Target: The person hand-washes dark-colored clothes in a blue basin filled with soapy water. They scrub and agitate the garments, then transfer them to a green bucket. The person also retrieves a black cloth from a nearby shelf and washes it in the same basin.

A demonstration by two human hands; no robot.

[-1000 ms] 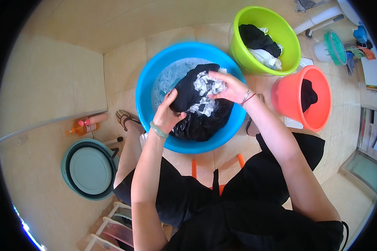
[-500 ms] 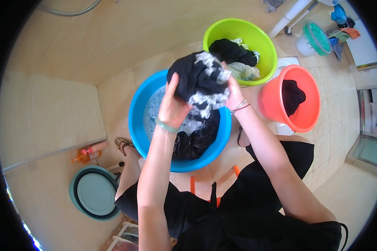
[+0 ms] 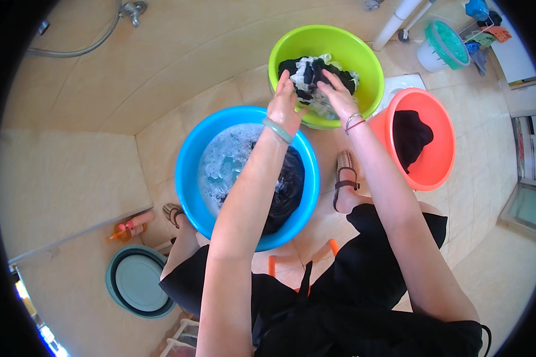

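Sudsy dark garment point(image 3: 307, 72) lies bundled inside the lime-green tub point(image 3: 368, 64), ahead of and between your hands; no clear long axis. Your left hand point(image 3: 284, 109) looks released, fingers extended; your right hand point(image 3: 339, 100), fingers splayed, overlaps it, seemingly nearer. Contact: can't tell.

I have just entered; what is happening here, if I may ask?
A person has both hands over the lime-green tub, the left hand and right hand open around a black cloth bundle with white patches. Whether the fingertips touch it is hard to tell. Nearer the person, the blue basin holds foamy water and dark cloth. The coral bucket on the right contains a black cloth.
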